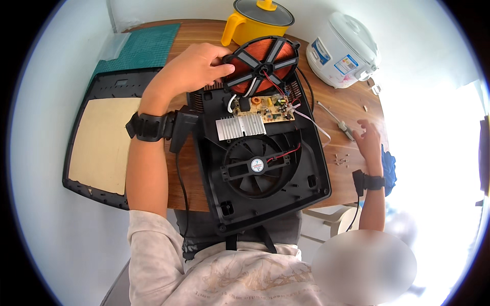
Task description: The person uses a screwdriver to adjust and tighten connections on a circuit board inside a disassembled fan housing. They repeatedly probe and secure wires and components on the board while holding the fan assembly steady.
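While left grip (201,64) clamps round coil (264,70), copper-red windings (260,50) show between black spokes (276,49); right grip (369,139) apart

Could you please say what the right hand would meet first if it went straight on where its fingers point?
The right hand would probably meet the screwdriver handle first; it lies just to the left, though depth is unclear.

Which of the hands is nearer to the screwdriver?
Right. The right hand is at the handle end of the screwdriver, contact unclear; the left hand is farther off, holding the left edge of the copper coil.
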{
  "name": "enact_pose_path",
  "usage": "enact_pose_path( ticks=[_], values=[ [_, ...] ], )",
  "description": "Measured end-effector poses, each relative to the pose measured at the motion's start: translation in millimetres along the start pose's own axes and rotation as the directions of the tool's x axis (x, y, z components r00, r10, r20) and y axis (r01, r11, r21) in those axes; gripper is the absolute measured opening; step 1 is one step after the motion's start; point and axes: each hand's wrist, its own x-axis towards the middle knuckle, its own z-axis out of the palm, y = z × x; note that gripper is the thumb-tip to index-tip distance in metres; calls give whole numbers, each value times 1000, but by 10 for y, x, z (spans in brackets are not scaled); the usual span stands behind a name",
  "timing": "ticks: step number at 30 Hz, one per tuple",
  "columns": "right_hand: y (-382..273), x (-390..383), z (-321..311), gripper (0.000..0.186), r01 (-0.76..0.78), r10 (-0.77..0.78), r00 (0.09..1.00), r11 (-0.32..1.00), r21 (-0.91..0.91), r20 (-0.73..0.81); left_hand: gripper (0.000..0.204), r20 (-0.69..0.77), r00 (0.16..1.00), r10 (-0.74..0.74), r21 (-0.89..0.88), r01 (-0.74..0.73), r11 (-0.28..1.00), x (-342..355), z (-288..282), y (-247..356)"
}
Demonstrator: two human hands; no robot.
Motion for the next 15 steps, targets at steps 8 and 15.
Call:
enact_pose_path(
  ticks=[8, 15],
  values=[
    [-2030, 411, -464, 11, 688, -727, 686, 661, 300, 29, 32, -17, 999, 30, 66, -29, 997, -44, -43, 18],
    [-2827, 524, 216, 8, 856, -876, 473, 483, 183, 94, 33, -1, 998, 62, 43, -62, 997, -28, -32, 40]
  ],
)
